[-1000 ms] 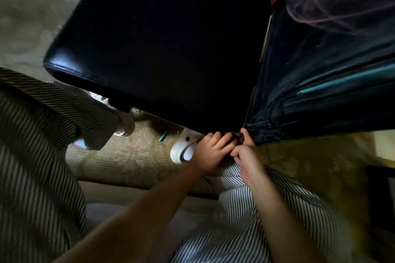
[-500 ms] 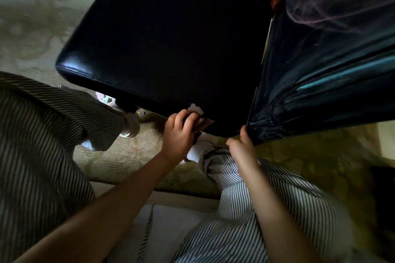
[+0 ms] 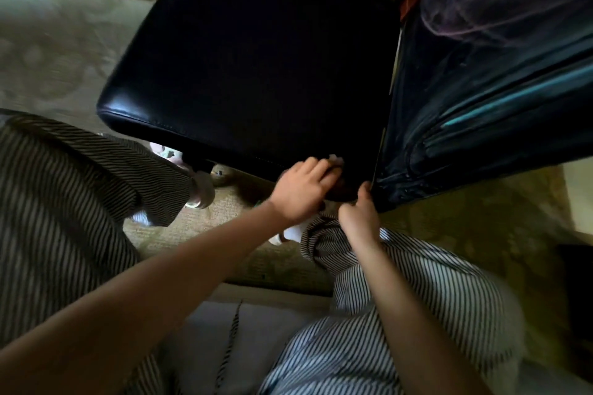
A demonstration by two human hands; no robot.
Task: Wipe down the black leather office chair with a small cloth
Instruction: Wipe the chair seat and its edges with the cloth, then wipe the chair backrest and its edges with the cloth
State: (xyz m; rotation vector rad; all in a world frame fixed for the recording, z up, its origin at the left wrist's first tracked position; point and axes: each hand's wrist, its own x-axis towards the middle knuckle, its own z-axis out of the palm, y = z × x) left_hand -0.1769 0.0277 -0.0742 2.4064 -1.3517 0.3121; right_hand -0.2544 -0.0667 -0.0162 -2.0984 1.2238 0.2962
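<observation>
The black leather chair seat [image 3: 256, 74] fills the upper middle of the view, its front edge facing me. My left hand [image 3: 301, 189] lies on that front edge near the right corner, pressing a small pale cloth [image 3: 335, 158] against the leather. Only a tip of the cloth shows past my fingers. My right hand [image 3: 359, 215] is curled just below the seat's right front corner, thumb up against it, where the seat meets a dark fabric.
A dark sheer fabric with teal stripes [image 3: 481, 90] hangs right beside the seat. My knees in striped trousers [image 3: 64, 202] sit left and right below. White chair casters [image 3: 202, 192] rest on a patterned carpet [image 3: 48, 51].
My left hand left the seat's corner, took the cloth onto the front edge, and has now slid right along it toward the corner. My right hand stays at the corner.
</observation>
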